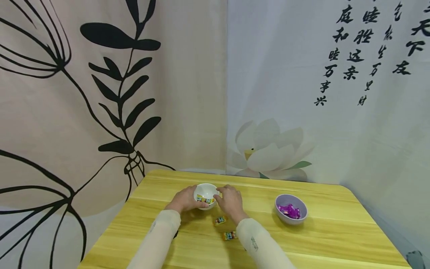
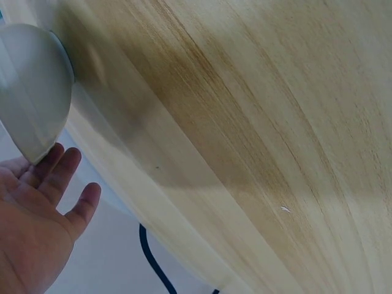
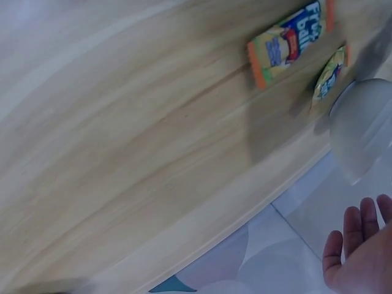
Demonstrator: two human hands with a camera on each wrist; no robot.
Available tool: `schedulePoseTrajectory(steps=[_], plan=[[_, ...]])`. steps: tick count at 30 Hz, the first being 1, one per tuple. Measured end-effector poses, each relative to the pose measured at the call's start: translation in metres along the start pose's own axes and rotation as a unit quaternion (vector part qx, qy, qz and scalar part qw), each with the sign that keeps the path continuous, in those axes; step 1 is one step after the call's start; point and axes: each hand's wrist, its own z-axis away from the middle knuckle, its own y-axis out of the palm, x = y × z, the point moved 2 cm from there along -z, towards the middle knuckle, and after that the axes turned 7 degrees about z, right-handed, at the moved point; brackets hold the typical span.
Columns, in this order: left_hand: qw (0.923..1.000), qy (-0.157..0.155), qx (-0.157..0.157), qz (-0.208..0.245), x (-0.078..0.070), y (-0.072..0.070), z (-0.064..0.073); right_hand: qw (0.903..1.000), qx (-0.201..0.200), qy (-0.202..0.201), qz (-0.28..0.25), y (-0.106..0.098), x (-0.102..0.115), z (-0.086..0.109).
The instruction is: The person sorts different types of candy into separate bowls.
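A white bowl (image 1: pixel 211 188) stands on the table with small yellow candy packets (image 1: pixel 205 199) inside. My left hand (image 1: pixel 186 199) holds its left side, thumb over the near rim; in the left wrist view its fingertips meet the rim of the bowl (image 2: pixel 37 86). At the right rim is my right hand (image 1: pixel 231 201), thumb and forefinger apart and nothing visible between them. The right wrist view shows its other fingers (image 3: pixel 352 229) loosely extended below the bowl (image 3: pixel 361 122). Two more yellow packets with orange ends lie near the right forearm, one candy packet (image 1: pixel 220 220) behind the other (image 1: pixel 230 235).
To the right stands a lilac bowl (image 1: pixel 281 216) with purple-wrapped candies (image 1: pixel 290 211) in it. The yellow wood-grain table (image 1: pixel 336 224) ends at a printed cloth backdrop (image 1: pixel 191 93). A small dark thing (image 1: pixel 176 234) shows beside the left sleeve, mostly hidden.
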Motion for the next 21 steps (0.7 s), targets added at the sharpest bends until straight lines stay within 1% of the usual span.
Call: schedulePoseTrajectory(steps=[9,13,17,21], plan=[[0.9999,0.004,-0.006,-0.011,0.002,-0.001,-0.003,1.0000,0.002,0.005,0.003,-0.005,-0.017,0.003],[0.9999,0.003,-0.005,-0.013,0.002,-0.001,-0.004,0.9999,-0.001,-0.001,-0.014,-0.008,-0.024,0.005],[0.9999,-0.005,-0.004,-0.013,0.002,-0.001,-0.003,0.9994,0.009,-0.006,-0.034,-0.012,-0.031,0.010],[0.9999,-0.012,-0.006,-0.010,0.002,-0.001,-0.002,0.9985,0.030,-0.004,-0.046,-0.013,-0.039,0.017]])
